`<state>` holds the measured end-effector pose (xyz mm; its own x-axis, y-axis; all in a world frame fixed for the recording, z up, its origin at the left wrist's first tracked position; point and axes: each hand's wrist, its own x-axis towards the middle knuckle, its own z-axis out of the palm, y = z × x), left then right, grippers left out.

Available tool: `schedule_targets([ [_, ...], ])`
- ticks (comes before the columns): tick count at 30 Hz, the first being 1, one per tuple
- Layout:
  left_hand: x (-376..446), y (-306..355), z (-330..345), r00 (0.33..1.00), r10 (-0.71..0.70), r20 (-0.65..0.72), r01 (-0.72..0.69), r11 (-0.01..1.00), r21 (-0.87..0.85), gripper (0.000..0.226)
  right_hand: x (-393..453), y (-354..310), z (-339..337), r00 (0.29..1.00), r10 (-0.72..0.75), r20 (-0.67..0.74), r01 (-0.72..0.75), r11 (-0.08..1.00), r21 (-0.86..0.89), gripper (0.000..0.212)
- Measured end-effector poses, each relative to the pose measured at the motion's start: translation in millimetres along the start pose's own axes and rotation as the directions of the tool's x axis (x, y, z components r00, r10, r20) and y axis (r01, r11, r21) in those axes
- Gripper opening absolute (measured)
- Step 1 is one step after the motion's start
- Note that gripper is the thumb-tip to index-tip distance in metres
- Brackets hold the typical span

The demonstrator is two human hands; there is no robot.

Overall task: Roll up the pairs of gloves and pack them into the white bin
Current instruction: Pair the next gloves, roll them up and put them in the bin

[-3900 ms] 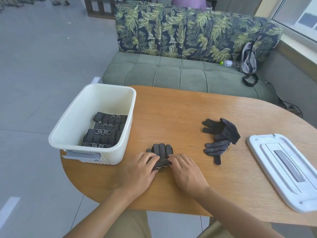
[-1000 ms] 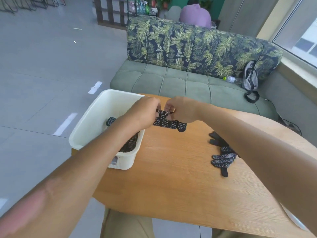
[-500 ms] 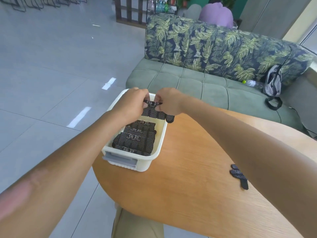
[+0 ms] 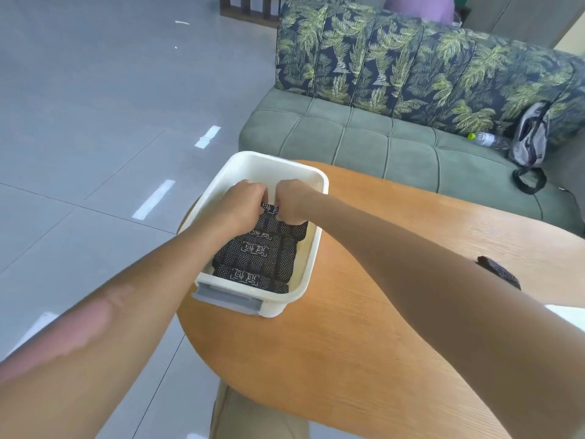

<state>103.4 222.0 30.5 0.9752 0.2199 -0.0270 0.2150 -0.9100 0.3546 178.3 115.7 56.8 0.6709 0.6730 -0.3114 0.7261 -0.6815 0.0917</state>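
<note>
The white bin [image 4: 311, 255] stands at the left end of the wooden table [image 4: 332, 337]. Inside it lie several rolled pairs of black dotted gloves [image 4: 253, 258], side by side. My left hand [image 4: 242, 201] and my right hand [image 4: 291, 201] are both down inside the bin, pinching the same rolled glove pair [image 4: 270, 213] at its far end, just behind the other rolls. A loose black glove [image 4: 500, 272] lies on the table to the right, mostly hidden by my right forearm.
A green sofa [image 4: 395, 147] with a leaf-pattern back stands behind the table, with a water bottle [image 4: 484, 139] and a grey bag [image 4: 528, 137] on it. A sliver of the white lid [image 4: 566, 315] shows at the right edge. Grey tiled floor lies to the left.
Both hands carried the rolled glove pair from above the table over the bin and lowered it inside, behind the rolls lying there. The view swung left toward the bin.
</note>
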Motion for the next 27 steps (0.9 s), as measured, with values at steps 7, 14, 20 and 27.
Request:
schedule_targets([
  [7,8.0,-12.9,21.2,0.974,-0.069,0.214,0.056,0.996,0.068,0.028,12.2,-17.0,14.6,0.977,-0.07,0.2,0.101,0.984,-0.149,0.039],
  [14,8.6,-14.1,20.3,0.965,-0.088,0.249,0.063,0.992,0.105,0.022,15.2,-20.0,19.1,0.956,-0.069,0.284,0.126,0.974,-0.186,0.049],
  [20,0.9,-14.2,6.9,0.978,-0.075,0.193,0.049,0.989,0.136,0.023,5.2,-15.0,14.4,0.983,-0.08,0.168,0.098,0.99,-0.104,0.035],
  [27,-21.6,0.5,-19.1,0.997,-0.012,0.072,0.001,0.988,0.157,0.02,-24.5,5.8,-13.7,0.994,-0.1,-0.053,0.104,0.992,0.074,0.026],
])
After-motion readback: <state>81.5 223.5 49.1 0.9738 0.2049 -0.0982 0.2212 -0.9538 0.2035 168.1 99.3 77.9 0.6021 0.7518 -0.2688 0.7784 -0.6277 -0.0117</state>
